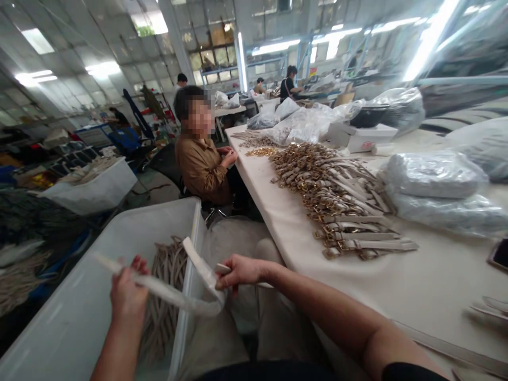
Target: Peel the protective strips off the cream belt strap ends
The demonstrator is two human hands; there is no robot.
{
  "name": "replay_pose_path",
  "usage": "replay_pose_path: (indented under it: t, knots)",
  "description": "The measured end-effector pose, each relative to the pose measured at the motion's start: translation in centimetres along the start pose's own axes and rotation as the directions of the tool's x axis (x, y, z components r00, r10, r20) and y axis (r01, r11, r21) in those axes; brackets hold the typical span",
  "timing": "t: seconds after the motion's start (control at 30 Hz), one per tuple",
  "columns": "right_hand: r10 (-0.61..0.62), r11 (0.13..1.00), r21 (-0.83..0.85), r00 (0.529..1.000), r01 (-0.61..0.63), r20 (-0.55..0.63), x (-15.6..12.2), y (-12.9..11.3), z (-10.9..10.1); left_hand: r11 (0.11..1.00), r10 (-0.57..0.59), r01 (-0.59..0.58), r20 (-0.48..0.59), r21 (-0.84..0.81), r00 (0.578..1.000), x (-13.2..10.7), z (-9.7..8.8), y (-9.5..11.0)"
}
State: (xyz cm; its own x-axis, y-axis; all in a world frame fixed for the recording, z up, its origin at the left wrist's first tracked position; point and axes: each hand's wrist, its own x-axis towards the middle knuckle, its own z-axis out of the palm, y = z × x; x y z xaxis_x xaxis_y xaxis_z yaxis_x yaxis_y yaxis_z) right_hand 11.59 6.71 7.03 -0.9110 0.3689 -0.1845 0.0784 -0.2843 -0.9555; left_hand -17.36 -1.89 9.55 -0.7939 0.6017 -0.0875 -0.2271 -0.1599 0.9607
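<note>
My left hand (127, 294) is closed round a long pale strap (174, 297) above a white plastic bin (79, 317). My right hand (238, 272) pinches the same strap further along, where it loops back up over the bin's rim. More beige straps (162, 312) lie heaped inside the bin. Both hands are low, left of the table's near edge.
A long white table (397, 286) on the right carries a row of beige straps with gold buckles (337, 196), clear plastic bags (432, 174) and a white box (369, 137). A person in a brown shirt (202, 169) sits at the table's left side. A phone corner (500, 254) shows at right.
</note>
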Motion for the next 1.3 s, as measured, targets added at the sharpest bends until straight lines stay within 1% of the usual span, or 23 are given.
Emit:
replay_pose_path:
  t: [0.03, 0.07, 0.17, 0.23, 0.3, 0.4, 0.5, 0.57, 0.63, 0.7, 0.77, 0.8, 0.87, 0.9, 0.93, 0.97, 1.03, 1.07, 1.1, 1.13, 1.17, 1.27, 1.3]
  knots:
    - [-0.02, 1.0, 0.012, 0.998, 0.02, -0.067, 0.2, 0.1, 0.0, 0.996, -0.048, 0.049, 0.019, -0.081, 0.999, -0.4, 1.4, -0.9]
    - [-0.033, 0.999, 0.022, 0.991, 0.036, -0.131, 0.4, 0.2, 0.0, 0.988, -0.09, 0.101, 0.09, -0.121, 0.992, -1.1, 2.8, -1.9]
    - [-0.04, 0.998, 0.043, 0.964, 0.053, -0.263, 0.9, 0.5, -0.1, 0.959, -0.182, 0.239, 0.314, -0.153, 0.932, -4.6, 6.7, -5.2]
    - [-0.043, 0.997, 0.051, 0.947, 0.062, -0.318, 1.0, 0.7, -0.3, 0.949, -0.207, 0.284, 0.408, -0.136, 0.889, -7.0, 8.4, -7.0]
    - [-0.047, 0.996, 0.051, 0.933, 0.069, -0.357, 1.2, 0.8, -0.6, 0.944, -0.225, 0.311, 0.474, -0.108, 0.851, -8.6, 9.4, -8.2]
    - [-0.046, 0.997, 0.039, 0.913, 0.068, -0.406, 1.4, 0.8, -1.0, 0.931, -0.262, 0.353, 0.513, -0.087, 0.818, -9.6, 10.4, -9.0]
    - [-0.029, 0.999, 0.024, 0.895, 0.044, -0.446, 1.5, 0.7, -1.1, 0.93, -0.269, 0.36, 0.528, -0.074, 0.805, -9.5, 11.0, -9.2]
    - [-0.013, 1.0, 0.005, 0.891, 0.017, -0.454, 1.6, 0.7, -1.0, 0.951, -0.228, 0.305, 0.534, -0.059, 0.814, -9.4, 11.1, -9.3]
    - [0.005, 1.0, -0.02, 0.895, -0.015, -0.446, 1.6, 0.7, -1.0, 0.977, -0.173, 0.215, 0.544, -0.015, 0.821, -9.3, 11.2, -9.4]
    - [0.019, 0.998, -0.05, 0.901, -0.045, -0.434, 1.5, 0.8, -1.1, 0.991, -0.134, 0.124, 0.558, 0.056, 0.819, -9.1, 11.0, -9.3]
    - [0.001, 0.996, -0.084, 0.906, -0.04, -0.423, 1.4, 0.6, -1.7, 0.989, -0.128, 0.063, 0.566, 0.133, 0.815, -8.7, 10.8, -8.8]
    - [-0.022, 0.995, -0.097, 0.9, -0.023, -0.436, 1.3, 0.4, -2.0, 0.985, -0.136, 0.048, 0.568, 0.168, 0.812, -8.4, 10.6, -8.4]
    - [-0.086, 0.994, -0.105, 0.863, 0.039, -0.497, 1.0, -0.4, -3.0, 0.972, -0.179, 0.046, 0.591, 0.232, 0.787, -7.8, 10.1, -7.3]
    - [-0.12, 0.992, -0.102, 0.839, 0.078, -0.531, 0.8, -0.9, -3.4, 0.961, -0.213, 0.049, 0.621, 0.271, 0.754, -7.5, 9.8, -6.7]
    - [-0.15, 0.989, -0.097, 0.82, 0.115, -0.553, 0.6, -1.3, -3.8, 0.948, -0.255, 0.048, 0.661, 0.315, 0.706, -7.4, 9.5, -6.2]
    - [-0.175, 0.985, -0.093, 0.814, 0.148, -0.554, 0.4, -1.8, -4.1, 0.93, -0.306, 0.043, 0.703, 0.365, 0.642, -7.4, 9.2, -5.8]
    - [-0.209, 0.978, -0.093, 0.837, 0.188, -0.506, 0.0, -2.4, -4.3, 0.886, -0.417, 0.033, 0.766, 0.462, 0.49, -7.8, 8.8, -5.4]
    - [-0.218, 0.976, -0.103, 0.852, 0.193, -0.476, -0.2, -2.6, -4.2, 0.867, -0.462, 0.033, 0.78, 0.497, 0.422, -8.2, 8.7, -5.3]
    - [-0.225, 0.974, -0.122, 0.864, 0.19, -0.45, -0.3, -2.7, -4.1, 0.857, -0.489, 0.045, 0.785, 0.513, 0.38, -8.7, 8.6, -5.4]
    - [-0.231, 0.972, -0.143, 0.872, 0.186, -0.431, -0.3, -2.7, -3.8, 0.858, -0.496, 0.066, 0.786, 0.51, 0.371, -9.2, 8.5, -5.5]
    - [-0.236, 0.97, -0.162, 0.877, 0.184, -0.419, -0.3, -2.7, -3.6, 0.869, -0.48, 0.087, 0.786, 0.488, 0.389, -9.7, 8.6, -5.7]
    - [-0.246, 0.965, -0.185, 0.877, 0.184, -0.412, -0.1, -2.4, -2.9, 0.927, -0.357, 0.089, 0.779, 0.365, 0.515, -10.6, 9.1, -6.1]
    - [-0.252, 0.964, -0.19, 0.872, 0.187, -0.42, -0.1, -2.4, -2.8, 0.938, -0.323, 0.071, 0.776, 0.341, 0.542, -10.8, 9.2, -6.2]
